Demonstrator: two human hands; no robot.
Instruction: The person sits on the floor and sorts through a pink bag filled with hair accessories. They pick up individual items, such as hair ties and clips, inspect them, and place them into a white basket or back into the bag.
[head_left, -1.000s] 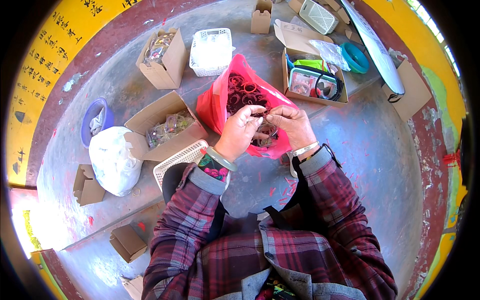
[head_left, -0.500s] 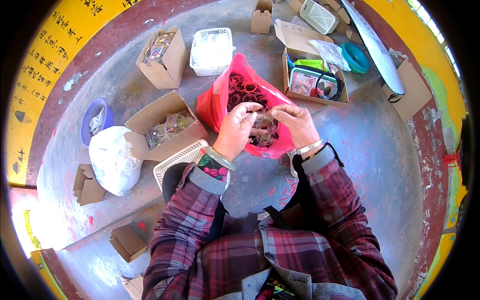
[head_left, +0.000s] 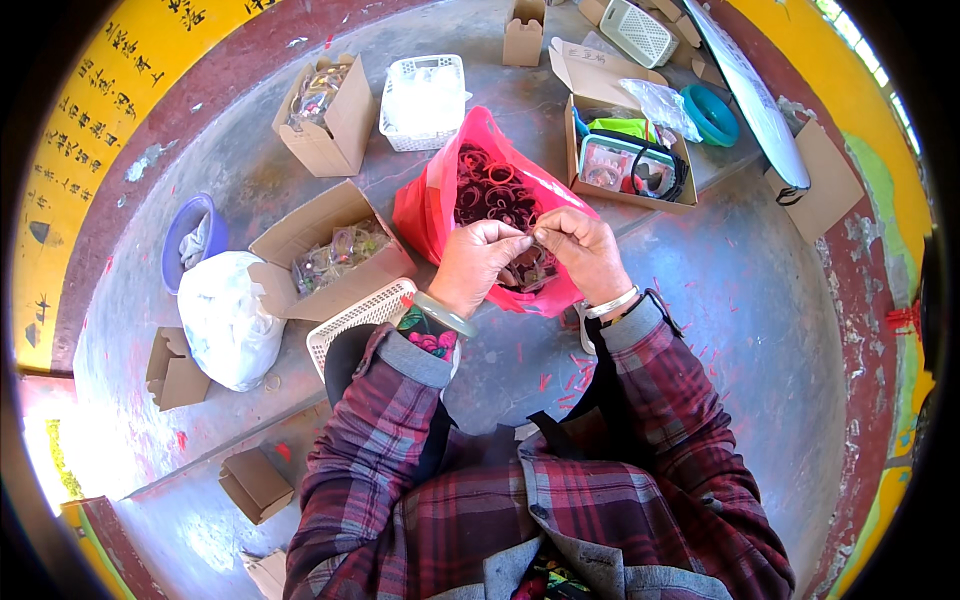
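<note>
An upright red bag (head_left: 428, 212) stands in front of me, its mouth spread wide. Inside lie many dark red and brownish ring-shaped bands (head_left: 493, 192). Over the bag's near side, my left hand (head_left: 474, 268) is closed in a pinch of thumb and forefinger. Fingertip to fingertip with it, my right hand (head_left: 590, 258) pinches too. Whatever sits between the fingertips is too small to make out. A pale bangle circles each wrist.
Left of the bag are an open cardboard box (head_left: 270, 244) of clear packets, a cream basket (head_left: 322, 345) and a white plastic bag (head_left: 232, 325). Beyond stand a white basket (head_left: 392, 137) and another carton (head_left: 345, 135). A box of supplies (head_left: 632, 196) sits at the right.
My fingertips have come together into two touching pinches. The pale, clear loops seen under my hands earlier no longer show there.
</note>
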